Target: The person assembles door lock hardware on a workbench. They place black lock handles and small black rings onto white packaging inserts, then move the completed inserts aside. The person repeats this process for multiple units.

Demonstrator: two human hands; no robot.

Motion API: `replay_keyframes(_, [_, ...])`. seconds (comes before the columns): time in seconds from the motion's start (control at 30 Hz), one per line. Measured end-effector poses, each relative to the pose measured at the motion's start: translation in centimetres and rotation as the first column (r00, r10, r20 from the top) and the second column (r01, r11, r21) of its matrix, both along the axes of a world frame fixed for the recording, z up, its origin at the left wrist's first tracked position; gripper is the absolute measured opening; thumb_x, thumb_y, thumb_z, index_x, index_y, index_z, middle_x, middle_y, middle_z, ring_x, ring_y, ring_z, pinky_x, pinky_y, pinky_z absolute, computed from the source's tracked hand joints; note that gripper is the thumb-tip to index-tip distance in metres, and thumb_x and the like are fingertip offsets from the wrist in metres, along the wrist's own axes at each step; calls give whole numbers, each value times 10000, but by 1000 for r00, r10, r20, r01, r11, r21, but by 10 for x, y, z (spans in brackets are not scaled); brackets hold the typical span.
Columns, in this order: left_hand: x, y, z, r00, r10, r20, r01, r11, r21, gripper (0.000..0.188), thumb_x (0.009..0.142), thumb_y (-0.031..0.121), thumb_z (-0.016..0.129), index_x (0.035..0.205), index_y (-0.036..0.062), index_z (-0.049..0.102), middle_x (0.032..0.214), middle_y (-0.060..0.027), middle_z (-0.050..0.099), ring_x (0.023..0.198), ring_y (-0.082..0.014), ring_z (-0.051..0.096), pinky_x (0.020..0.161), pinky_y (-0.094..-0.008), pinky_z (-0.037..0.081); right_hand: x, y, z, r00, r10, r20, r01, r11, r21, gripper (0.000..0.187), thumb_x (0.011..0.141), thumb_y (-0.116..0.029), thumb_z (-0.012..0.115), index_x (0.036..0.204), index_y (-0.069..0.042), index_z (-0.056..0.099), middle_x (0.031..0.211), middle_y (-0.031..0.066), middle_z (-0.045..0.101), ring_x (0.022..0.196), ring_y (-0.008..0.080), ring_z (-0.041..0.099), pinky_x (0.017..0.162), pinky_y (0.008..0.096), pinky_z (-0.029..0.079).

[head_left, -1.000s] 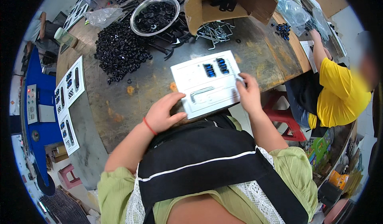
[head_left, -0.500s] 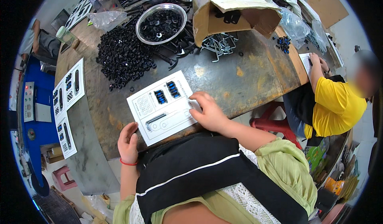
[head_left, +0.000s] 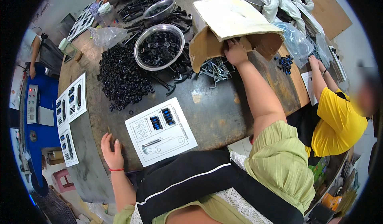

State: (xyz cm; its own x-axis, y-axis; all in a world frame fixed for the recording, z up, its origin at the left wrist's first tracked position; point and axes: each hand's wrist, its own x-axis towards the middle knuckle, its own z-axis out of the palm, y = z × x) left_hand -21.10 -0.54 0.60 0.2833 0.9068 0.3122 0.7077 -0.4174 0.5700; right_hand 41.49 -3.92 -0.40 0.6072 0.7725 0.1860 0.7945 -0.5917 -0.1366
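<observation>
On my feed the white card (head_left: pixel 173 141) lies flat near the close edge of the surface (head_left: pixel 215 120), carrying two groups of blue-and-black screws (head_left: pixel 155 123) and silver L-shaped keys (head_left: pixel 151 143). My left hand (head_left: pixel 113 154) is just left of it, its grip spread, thumb apart from the fingers, nothing in it. I have the right hand (head_left: pixel 236 53) reaching past the card into the mouth of the cardboard box (head_left: pixel 239 18); its fingertips are hidden there, so I cannot tell whether that grip pinches anything. Beside the box mouth I see a heap of silver hex keys (head_left: pixel 217 71); farther left, a metal bowl (head_left: pixel 136 55) of black pieces and a mound of black nuts (head_left: pixel 119 82). At right sits a person in a yellow shirt (head_left: pixel 339 124).
</observation>
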Motion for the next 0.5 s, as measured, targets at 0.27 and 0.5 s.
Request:
replay_keyframes(0.27, [4, 2, -3, 1000, 14, -20, -15, 999, -51, 342, 891, 120, 642, 1211, 7, 600, 1351, -161, 530, 1226, -305, 527, 1006, -382, 443, -31, -29, 16, 984, 157, -82, -161, 986, -48, 588, 824, -112, 538, 1408, -94, 479, 1500, 175, 401, 1327, 391, 416, 1104, 475, 351])
replay_keyframes(0.5, [41, 22, 8, 998, -66, 1, 66, 996, -61, 352, 877, 92, 647, 1217, 10, 603, 1364, -157, 520, 1232, -299, 523, 1020, -378, 433, 3, -7, -2, 988, 108, 114, -105, 994, -30, 407, 803, -124, 568, 1202, -58, 610, 1259, 170, 573, 1165, 356, 531, 961, 479, 443])
